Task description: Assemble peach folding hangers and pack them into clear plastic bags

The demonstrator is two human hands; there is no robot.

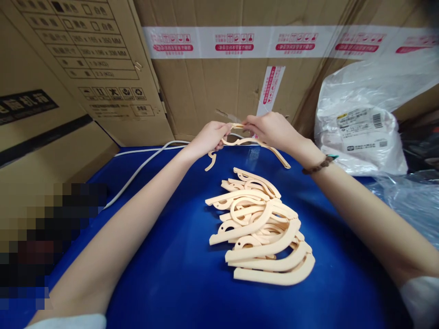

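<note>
At the far left stands a brown cardboard carton [120, 93], its face printed with a table of figures and a row of handling symbols; a black panel [29, 105] with pale lettering shows on its side. A white cable [136, 168] curves along the left edge of the blue table [164, 246] and then follows the far edge behind the hands.

The left arm, in a pale sleeve [72, 322], reaches over the table toward the far edge. The left hand [214, 136] has its thumb and fingers pinching the left part of a cream folding hanger [249, 140], held up near the middle of the far edge. A small hook [211, 161] hangs below this hand; whether it is joined to the hanger, I cannot tell.

Between the arms, right of the table's middle, lies a heap of cream hanger parts [246, 232], curved arms overlapping and mostly running crosswise. Behind the far edge rises a large carton [206, 96] crossed by white tape [264, 41] with red print.

The right hand [269, 129] pinches the hanger's upper piece between thumb and fingertips, just beside the left hand. One long arm of the hanger slants down to the right beneath it. A brown hair tie [317, 165] circles the wrist.

By the far right corner sits a white plastic bag [363, 91] bearing a shipping label [358, 129]; crumpled clear film [411, 198] lies along the right edge, nearer the person.
</note>
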